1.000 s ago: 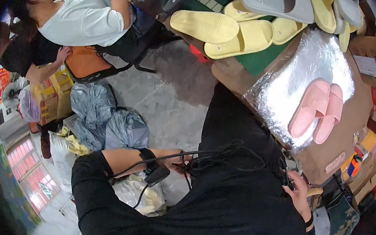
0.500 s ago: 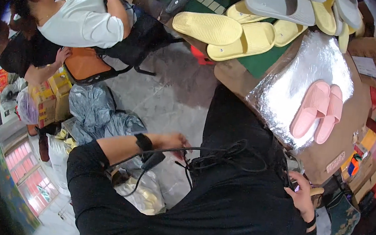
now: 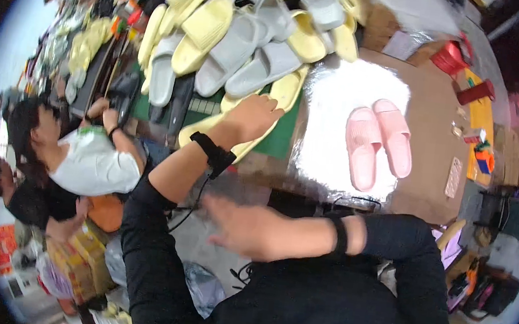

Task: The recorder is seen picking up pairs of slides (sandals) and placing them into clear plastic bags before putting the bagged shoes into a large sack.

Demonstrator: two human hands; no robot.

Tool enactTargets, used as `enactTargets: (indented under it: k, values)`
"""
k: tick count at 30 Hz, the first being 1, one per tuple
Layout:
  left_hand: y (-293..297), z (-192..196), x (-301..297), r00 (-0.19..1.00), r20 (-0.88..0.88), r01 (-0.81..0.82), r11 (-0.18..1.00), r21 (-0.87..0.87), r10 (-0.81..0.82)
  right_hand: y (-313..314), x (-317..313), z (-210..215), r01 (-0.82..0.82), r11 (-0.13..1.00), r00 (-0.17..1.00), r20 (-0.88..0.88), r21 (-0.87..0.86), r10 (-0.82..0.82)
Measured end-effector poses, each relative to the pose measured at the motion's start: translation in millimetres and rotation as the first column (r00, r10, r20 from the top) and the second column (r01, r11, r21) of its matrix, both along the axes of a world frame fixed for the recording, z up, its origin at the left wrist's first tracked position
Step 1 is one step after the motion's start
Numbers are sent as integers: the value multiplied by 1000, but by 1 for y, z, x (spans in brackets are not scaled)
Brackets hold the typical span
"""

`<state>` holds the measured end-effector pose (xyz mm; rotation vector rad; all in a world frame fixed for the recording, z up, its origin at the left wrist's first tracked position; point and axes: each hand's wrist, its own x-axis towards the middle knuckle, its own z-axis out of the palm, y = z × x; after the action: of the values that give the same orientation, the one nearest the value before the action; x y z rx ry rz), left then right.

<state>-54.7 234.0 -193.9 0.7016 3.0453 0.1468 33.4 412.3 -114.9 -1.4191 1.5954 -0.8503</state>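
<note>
Both hands are higher vs. earlier: L hand (image 3: 248, 119) is out at the yellow slipper (image 3: 250, 145), R hand (image 3: 250, 228) is across my front instead of at my R side. Table (image 3: 436, 128) is biggest. Pile (image 3: 231, 43) of yellow + grey slippers covers its far L, prob. heaped for easy reach. Film (image 3: 326, 96) lies R of it w/ the pink pair (image 3: 361, 167) side by side on top, prob. to keep them clean & apart. Pair's long axis runs away from me, far end leaning a bit L; toes look to point away, heels to me. Yellow slipper is at the pile's near edge, L of film, long axis diagonal, near-L to far-R; toe end hidden, can't tell which way it points. L hand is palm-down over it, fingers slightly bent; can't tell if they grip. R hand's blurred, thumb apart from fingers, nothing seen in it. Band (image 3: 212, 155) is on L wrist, cord (image 3: 186, 218) below it.
</note>
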Motion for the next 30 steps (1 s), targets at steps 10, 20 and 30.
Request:
enactTargets:
  k: [10, 20, 30]
  values:
    - [122, -56, -83, 997, -71, 21, 962, 273, -2, 15, -2, -126, -218, 787, 757, -409, 577, 510]
    - [197, -125, -18, 951, 249, -192, 981, 14, 183, 186, -147, -93, 143, 976, 950, 253, 166, -182]
    - [212, -146, 22, 923, 310, -238, 971, -2, 227, 215, -239, -222, 674, 728, 644, -583, 126, -496]
